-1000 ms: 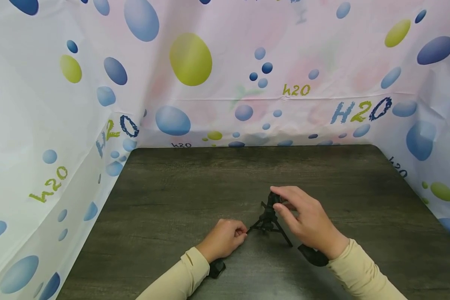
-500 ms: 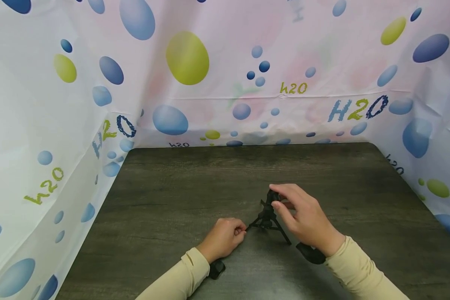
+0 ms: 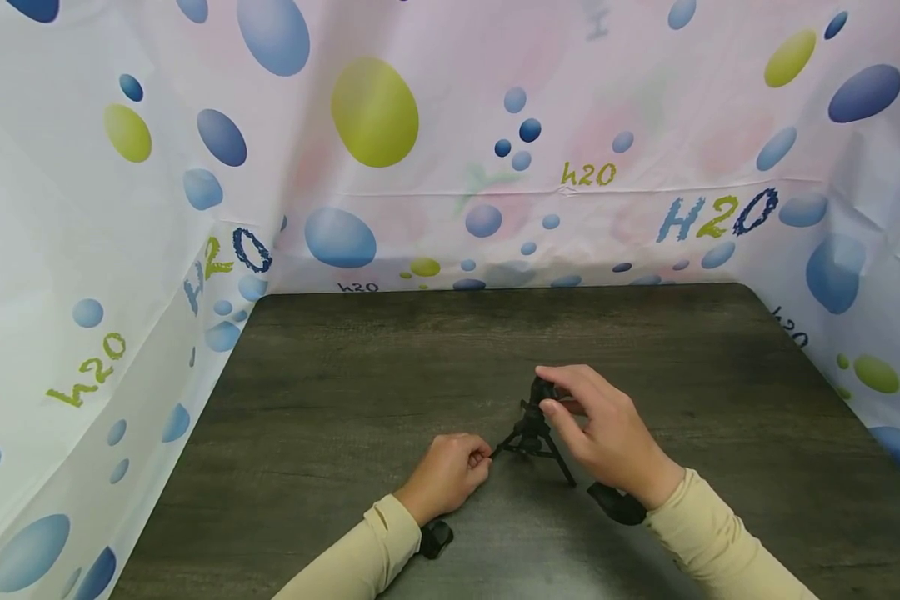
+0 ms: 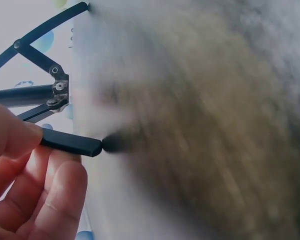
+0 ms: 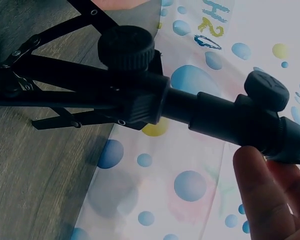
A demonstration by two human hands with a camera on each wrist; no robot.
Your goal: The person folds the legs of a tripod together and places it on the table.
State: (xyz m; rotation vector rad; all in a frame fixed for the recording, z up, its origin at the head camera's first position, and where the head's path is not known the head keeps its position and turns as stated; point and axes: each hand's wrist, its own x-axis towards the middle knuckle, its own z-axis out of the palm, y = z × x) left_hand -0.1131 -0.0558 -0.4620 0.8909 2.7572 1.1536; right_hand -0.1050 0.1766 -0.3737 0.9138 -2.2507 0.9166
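Note:
A small black tripod [image 3: 529, 429] stands on the dark wooden table with its legs spread. My left hand [image 3: 446, 475] pinches one leg [image 4: 70, 142] near its foot; the rubber tip pokes out past the fingers in the left wrist view. At the top, my right hand [image 3: 607, 429] holds the tripod's head [image 5: 227, 120] between thumb and fingers. Two ridged knobs show in the right wrist view, a large one [image 5: 126, 47] by the leg joint and another [image 5: 266, 91] on the head. The far end of the head runs out of that view.
The dark wood-grain table [image 3: 375, 358] reaches back to a white sheet [image 3: 450, 125] printed with blue and green bubbles, which hangs at the back and both sides. A black wrist camera [image 3: 436, 540] sits under the left wrist, and another [image 3: 617, 503] under the right.
The tripod and my right hand have shifted slightly to the left, and its front foot has moved a little left too. My left hand keeps its pinch on the leg. The head view drifts slightly.

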